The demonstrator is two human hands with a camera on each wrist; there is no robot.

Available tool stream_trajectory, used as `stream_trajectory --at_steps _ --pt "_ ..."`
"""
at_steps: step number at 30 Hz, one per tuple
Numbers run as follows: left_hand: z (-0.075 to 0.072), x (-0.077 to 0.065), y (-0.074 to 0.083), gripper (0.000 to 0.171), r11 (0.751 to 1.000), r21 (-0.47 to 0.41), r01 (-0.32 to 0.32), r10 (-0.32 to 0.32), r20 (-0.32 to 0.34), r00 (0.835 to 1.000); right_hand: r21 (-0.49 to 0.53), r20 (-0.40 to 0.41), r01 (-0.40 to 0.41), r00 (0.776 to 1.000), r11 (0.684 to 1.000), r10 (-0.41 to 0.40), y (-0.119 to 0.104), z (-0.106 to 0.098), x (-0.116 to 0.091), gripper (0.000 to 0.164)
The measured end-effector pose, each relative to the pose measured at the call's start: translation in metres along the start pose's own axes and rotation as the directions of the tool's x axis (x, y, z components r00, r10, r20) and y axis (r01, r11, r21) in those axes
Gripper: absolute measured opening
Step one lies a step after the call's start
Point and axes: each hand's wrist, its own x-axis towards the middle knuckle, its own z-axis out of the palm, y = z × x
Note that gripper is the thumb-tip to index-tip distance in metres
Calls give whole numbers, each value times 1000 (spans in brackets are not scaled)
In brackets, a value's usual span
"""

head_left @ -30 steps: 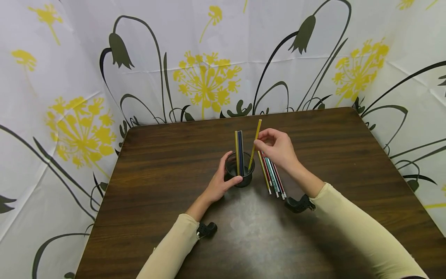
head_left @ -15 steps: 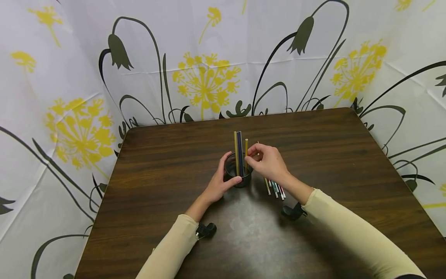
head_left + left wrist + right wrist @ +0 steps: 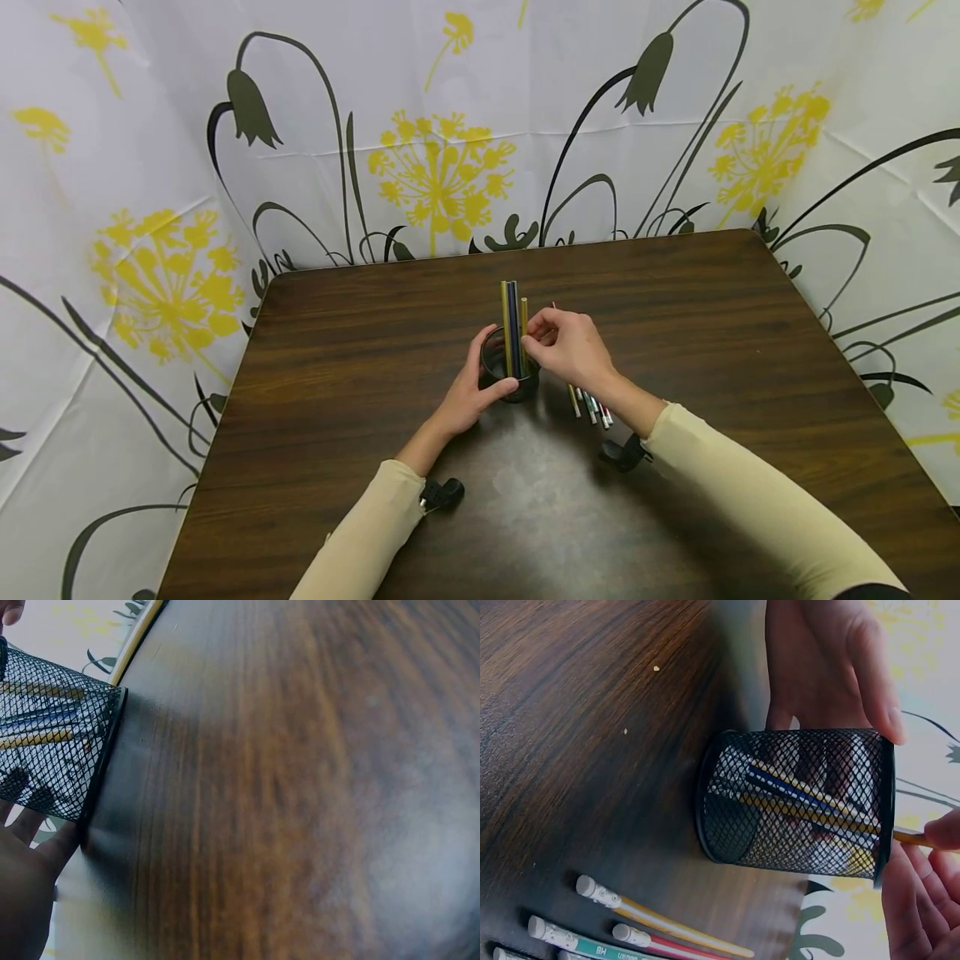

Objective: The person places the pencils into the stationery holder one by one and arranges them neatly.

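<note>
A black mesh pencil cup (image 3: 795,802) stands upright on the table. My left hand (image 3: 474,398) holds it from the left, thumb over the near rim. A yellow pencil and a dark blue pencil (image 3: 513,325) stand in the cup. With thumb and fingertips, my right hand (image 3: 576,352) pinches another yellow pencil (image 3: 524,315) at the right rim, its lower part inside the mesh. In the left wrist view, the left fingers (image 3: 56,851) lie against the cup wall. Several loose pencils (image 3: 588,408) lie just right of the cup, partly hidden under the right hand.
The brown wood-grain table (image 3: 360,358) reaches back to a white curtain (image 3: 315,200) printed with flowers. White eraser ends (image 3: 544,930) of the loose pencils point toward the near side. Tiny pale specks dot the tabletop in the right wrist view.
My right hand has moved left and down, bringing the tilted yellow pencil upright and lower in the cup beside the other two. The left hand keeps its hold on the cup.
</note>
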Motion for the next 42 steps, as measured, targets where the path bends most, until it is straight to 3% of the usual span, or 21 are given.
stream_trajectory --at_steps 15,25,42 --pt "0 -1 -2 79 1000 -13 -10 10 -10 1000 -52 -64 -55 997 997 52 -2 6 9 11" --pt "0 -1 1 79 1000 -2 13 -13 4 1000 -77 -60 -84 995 993 79 -3 9 17 10" --pt "-1 0 0 78 1000 12 -3 3 7 1000 -118 -66 -122 991 985 115 -3 12 23 11"
